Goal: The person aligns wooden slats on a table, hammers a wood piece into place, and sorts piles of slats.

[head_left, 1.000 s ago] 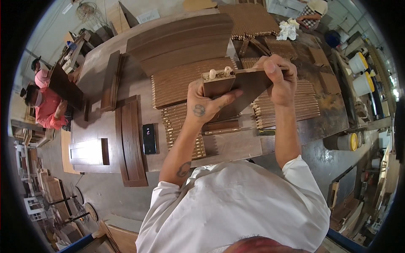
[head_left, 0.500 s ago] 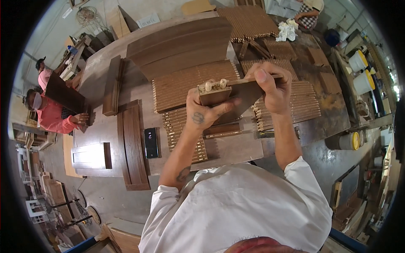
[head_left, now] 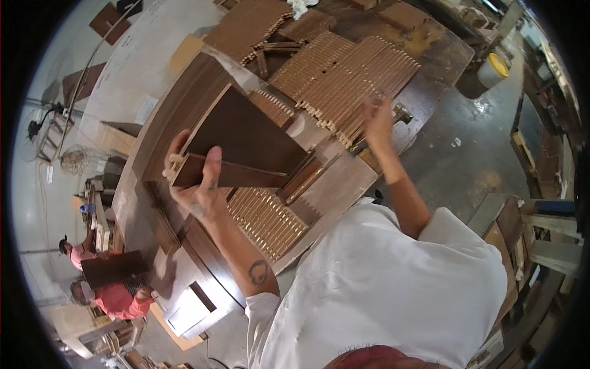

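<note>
My left hand (head_left: 200,187) grips a dark brown wooden panel (head_left: 246,138) near one end, thumb on its face and fingers behind. A narrower wooden rail lies along the panel's near edge in the same grip. Pale dowels (head_left: 174,165) stick out of the end beside my fingers. My right hand (head_left: 379,120) is off the panel, over the near right edge of a stack of dowelled wooden slats (head_left: 362,80); motion smears its fingers. Close to that hand, a metal tool or fitting (head_left: 402,114) lies on the table, its kind unclear.
More dowelled slats (head_left: 267,221) lie on the table near me. A long curved dark panel (head_left: 169,107) stands behind the held panel. At the left, a person in a red top (head_left: 123,301) handles a dark board. A yellow-lidded white bucket (head_left: 493,71) stands at the right.
My right hand has let go of the wooden piece and moved right over the slats. My left hand has swung left, tilting the panel so its face shows. The whole view has turned.
</note>
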`<control>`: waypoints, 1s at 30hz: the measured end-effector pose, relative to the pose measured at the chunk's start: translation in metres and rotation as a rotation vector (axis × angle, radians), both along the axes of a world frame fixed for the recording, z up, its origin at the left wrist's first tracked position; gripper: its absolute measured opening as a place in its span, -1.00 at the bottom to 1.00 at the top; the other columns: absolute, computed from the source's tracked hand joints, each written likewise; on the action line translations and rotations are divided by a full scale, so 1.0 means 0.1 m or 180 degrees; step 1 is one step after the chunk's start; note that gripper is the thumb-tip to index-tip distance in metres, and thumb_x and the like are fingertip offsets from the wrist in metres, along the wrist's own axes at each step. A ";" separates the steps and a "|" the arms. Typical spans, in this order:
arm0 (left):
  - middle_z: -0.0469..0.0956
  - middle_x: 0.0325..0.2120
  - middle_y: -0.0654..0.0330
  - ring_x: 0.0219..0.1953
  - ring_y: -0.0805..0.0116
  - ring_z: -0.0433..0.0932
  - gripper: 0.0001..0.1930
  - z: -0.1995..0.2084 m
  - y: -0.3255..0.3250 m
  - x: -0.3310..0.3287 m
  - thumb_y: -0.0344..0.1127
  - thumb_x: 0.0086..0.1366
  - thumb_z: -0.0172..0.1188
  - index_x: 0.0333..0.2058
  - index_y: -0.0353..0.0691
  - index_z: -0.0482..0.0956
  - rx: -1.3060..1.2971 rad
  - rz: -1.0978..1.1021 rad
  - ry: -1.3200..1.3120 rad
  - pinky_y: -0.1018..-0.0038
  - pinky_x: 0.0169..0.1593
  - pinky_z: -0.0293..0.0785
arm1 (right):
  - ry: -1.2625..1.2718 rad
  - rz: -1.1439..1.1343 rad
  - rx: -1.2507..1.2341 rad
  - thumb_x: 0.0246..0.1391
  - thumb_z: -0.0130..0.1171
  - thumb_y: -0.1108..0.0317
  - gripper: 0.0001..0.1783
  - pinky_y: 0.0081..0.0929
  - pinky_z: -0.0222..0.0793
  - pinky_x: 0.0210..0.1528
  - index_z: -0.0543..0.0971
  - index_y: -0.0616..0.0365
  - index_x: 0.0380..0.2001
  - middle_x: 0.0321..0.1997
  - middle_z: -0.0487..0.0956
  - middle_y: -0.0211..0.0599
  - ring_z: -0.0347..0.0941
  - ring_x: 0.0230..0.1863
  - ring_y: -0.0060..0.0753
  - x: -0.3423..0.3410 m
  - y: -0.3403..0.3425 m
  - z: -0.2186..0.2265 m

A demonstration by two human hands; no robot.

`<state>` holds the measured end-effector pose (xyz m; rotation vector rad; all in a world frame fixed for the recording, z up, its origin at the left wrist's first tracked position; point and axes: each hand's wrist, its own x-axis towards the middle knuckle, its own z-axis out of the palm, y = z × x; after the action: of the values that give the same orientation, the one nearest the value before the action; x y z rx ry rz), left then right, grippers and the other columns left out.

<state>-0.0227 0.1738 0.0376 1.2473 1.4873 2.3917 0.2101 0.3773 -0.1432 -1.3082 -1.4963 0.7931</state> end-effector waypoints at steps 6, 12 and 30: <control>0.48 -0.23 0.17 -0.26 0.40 0.48 -0.60 -0.11 -0.02 0.04 -0.66 -0.12 0.41 -0.26 -0.40 0.48 -0.0093 0.0053 -0.0615 0.49 -0.17 0.54 | -0.1764 -0.1127 -0.1207 0.08 0.10 -0.13 -0.06 0.01 0.35 -0.01 0.00 0.31 0.28 -0.10 0.52 0.29 0.43 -0.03 0.31 0.83 0.31 -1.16; 0.56 -0.39 0.31 -0.38 0.54 0.49 -0.66 -0.01 0.04 -0.12 -0.55 -0.13 0.49 -0.34 -0.35 0.56 -0.0350 0.0142 -0.0089 0.61 -0.25 0.49 | -0.1914 -0.0743 -0.1875 0.07 0.19 0.06 0.14 -0.11 0.44 -0.15 -0.37 0.34 0.34 -0.22 0.57 0.08 0.51 -0.25 0.01 0.59 0.75 -1.24; 0.61 -0.34 0.14 -0.34 0.44 0.55 -0.69 0.11 -0.17 -0.16 -0.49 -0.01 0.42 -0.27 -0.46 0.58 -0.0900 -0.0064 -0.0337 0.51 -0.20 0.51 | 0.0527 0.2767 0.0346 0.31 -0.04 0.22 -0.70 -0.63 0.10 -0.68 0.42 0.20 -0.43 -0.69 0.37 -0.43 0.24 -0.71 -0.66 0.08 -0.26 1.83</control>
<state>-0.0387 0.1564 0.0482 1.0507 1.6964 2.1042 0.2185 0.3511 0.0397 -0.4477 -1.9399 1.2955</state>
